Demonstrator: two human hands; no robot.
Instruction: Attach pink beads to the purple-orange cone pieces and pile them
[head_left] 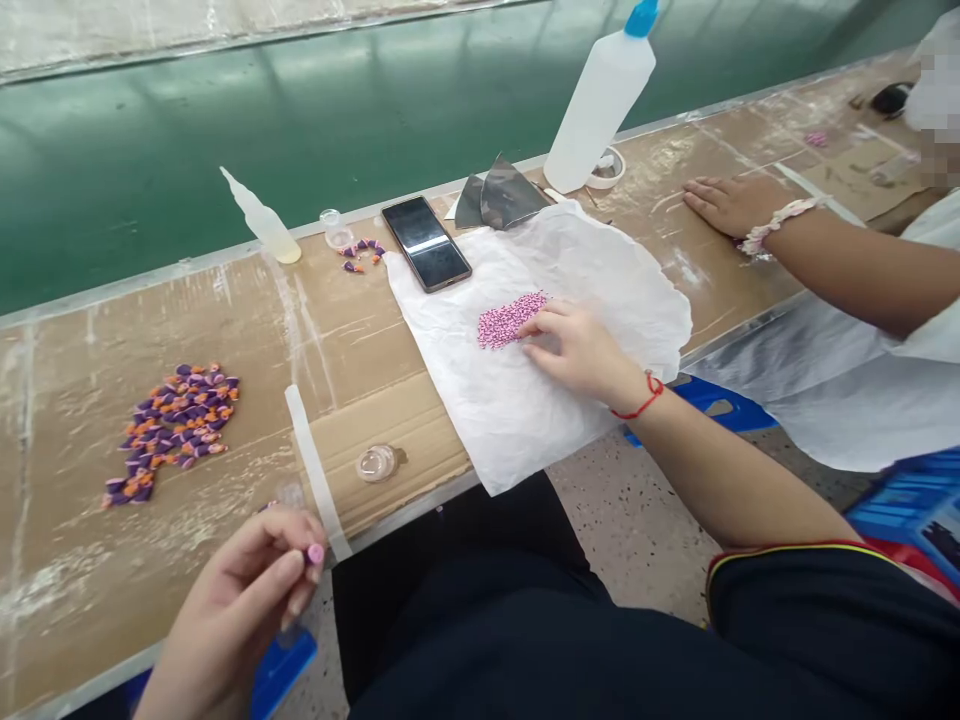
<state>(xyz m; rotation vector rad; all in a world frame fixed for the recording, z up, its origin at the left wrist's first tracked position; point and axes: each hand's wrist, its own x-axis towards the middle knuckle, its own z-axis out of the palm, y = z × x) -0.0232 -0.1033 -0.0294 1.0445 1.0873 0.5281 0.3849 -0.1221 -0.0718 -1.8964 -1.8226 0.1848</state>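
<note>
At the lower left, my left hand (251, 585) is closed, pinching a small pink-and-purple piece (314, 554) between thumb and fingers. Its round pink end faces up toward me. My right hand (574, 350) reaches over a white sheet (517, 430), fingertips at the edge of a pile of tiny pink beads (506, 322). Thumb and index finger are apart there, and I see nothing held between them. Left of the sheet, a small clear round container (376, 463) rests on a piece of cardboard (397, 415).
Purple-and-orange pieces (180, 415) lie heaped at left. Along the back stand a small dropper bottle (262, 220), a phone (427, 243), a tape roll (606, 168) and a large white bottle (600, 105). A co-worker's hand (720, 205) rests on the table at right.
</note>
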